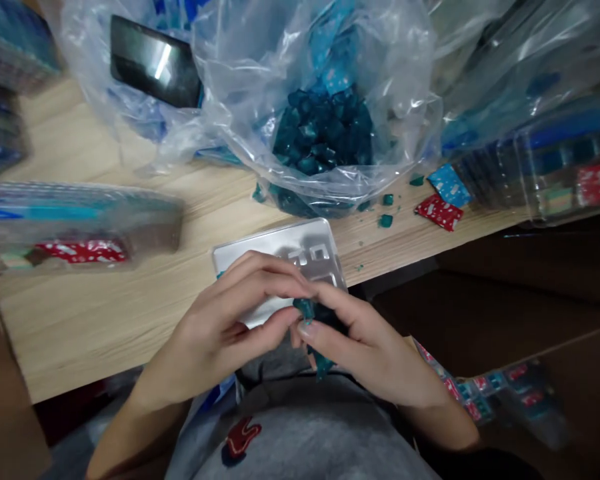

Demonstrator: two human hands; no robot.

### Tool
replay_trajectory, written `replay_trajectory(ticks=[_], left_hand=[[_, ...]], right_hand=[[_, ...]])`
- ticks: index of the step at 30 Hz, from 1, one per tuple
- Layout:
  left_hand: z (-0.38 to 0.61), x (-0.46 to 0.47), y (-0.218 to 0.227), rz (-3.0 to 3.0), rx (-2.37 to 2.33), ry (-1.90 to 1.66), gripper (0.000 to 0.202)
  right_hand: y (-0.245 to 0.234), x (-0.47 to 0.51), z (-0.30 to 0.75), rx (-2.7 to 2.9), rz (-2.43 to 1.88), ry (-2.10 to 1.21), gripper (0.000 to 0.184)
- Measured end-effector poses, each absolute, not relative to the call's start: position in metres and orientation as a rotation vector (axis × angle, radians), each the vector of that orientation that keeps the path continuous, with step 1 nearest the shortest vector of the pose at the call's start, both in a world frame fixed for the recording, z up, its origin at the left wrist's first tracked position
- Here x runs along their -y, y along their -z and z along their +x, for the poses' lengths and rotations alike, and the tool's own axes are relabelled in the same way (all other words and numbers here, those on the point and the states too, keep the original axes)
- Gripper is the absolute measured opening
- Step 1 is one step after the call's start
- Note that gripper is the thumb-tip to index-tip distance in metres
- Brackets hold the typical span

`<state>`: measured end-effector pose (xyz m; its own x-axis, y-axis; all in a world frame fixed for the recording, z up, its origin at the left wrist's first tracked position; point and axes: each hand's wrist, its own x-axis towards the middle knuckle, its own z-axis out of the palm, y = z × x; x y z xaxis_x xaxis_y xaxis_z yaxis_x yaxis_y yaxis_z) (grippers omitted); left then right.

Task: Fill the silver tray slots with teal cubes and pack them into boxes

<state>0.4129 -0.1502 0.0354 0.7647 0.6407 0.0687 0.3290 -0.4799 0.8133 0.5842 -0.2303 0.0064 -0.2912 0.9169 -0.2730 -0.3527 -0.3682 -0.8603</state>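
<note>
My left hand (253, 307) and my right hand (350, 327) meet over the table's front edge. Between the thumbs and fingertips of both is a small dark teal, glossy piece (304, 308). A second teal piece (323, 365) shows below my right thumb, against that palm; how it is held is partly hidden. Under my hands lies a clear plastic tray (280, 243) with moulded recesses, partly covered by my left hand. Just behind it stands an open clear plastic bag (260, 170) filled with dark teal chunks (325, 133).
Loose teal cubes (385, 221), a red packet (439, 212) and a blue packet (450, 185) lie right of the bag. Stacked clear trays stand left (80, 220) and right (555, 173). A phone (155, 61) rests on plastic. A cardboard box (480, 293) is below right.
</note>
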Motion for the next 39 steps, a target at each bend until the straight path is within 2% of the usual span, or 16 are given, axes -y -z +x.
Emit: replay_trajectory(ticks=[4,8,15,20,24,29,33,36,39], left_hand=[[0.402,0.155,-0.033,2.036,-0.802,-0.532,0.026],[0.398,0.159,-0.030,1.988,-0.879,-0.555,0.024],[0.408,0.160,-0.028,1.798,-1.000,-0.613,0.005],[0.408,0.151,-0.030,1.764,-1.105,-0.639,0.008],[0.404,0.144,-0.033,1.727,-1.163,-0.659,0.010],[0.400,0.143,-0.034,1.702,-1.160,-0.657,0.016],[0.395,0.141,-0.026,1.871,-1.338,-0.737,0.010],[0.388,0.126,-0.012,2.166,-1.587,-0.766,0.013],[0.382,0.110,0.004,2.306,-1.640,-0.684,0.016]], right_hand=[[-0.009,0.231,0.579,0.740,-1.127,-1.693,0.017],[-0.010,0.225,0.573,0.776,-1.202,-1.575,0.008],[-0.001,0.219,0.572,0.464,-0.981,-1.920,0.021],[-0.001,0.220,0.574,0.245,-0.819,-1.914,0.015],[-0.005,0.221,0.577,0.229,-0.816,-1.875,0.029],[-0.006,0.222,0.575,0.292,-0.908,-1.870,0.024],[-0.004,0.220,0.572,0.311,-0.943,-1.852,0.023],[-0.002,0.218,0.572,0.220,-0.934,-1.809,0.019],[-0.001,0.217,0.573,0.141,-0.952,-1.761,0.020]])
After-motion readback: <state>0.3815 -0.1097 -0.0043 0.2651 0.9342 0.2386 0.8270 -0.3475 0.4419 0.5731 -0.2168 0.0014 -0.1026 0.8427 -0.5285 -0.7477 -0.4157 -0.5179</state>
